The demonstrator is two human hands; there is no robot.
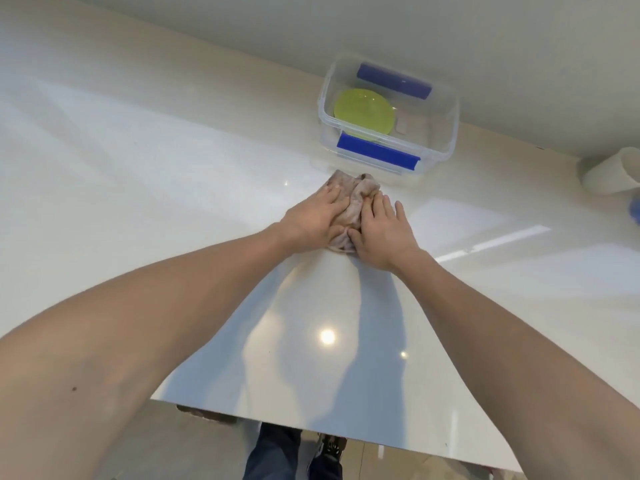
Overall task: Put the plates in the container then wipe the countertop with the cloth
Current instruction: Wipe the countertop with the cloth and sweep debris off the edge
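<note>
Head view: both hands press crumpled cloth onto glossy countertop.

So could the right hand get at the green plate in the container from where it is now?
Probably yes: the container has no lid on, the plate lies exposed inside, and nothing stands between it and the right hand, though that hand is pressing on the cloth.

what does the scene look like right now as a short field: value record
plates: green plate lying inside the container
container: clear plastic box with blue latches, lid off, at the far edge of the countertop
cloth: crumpled beige cloth on the countertop, just in front of the container
left hand: pressing flat on the cloth
right hand: pressing flat on the cloth
stage: wiping
</note>
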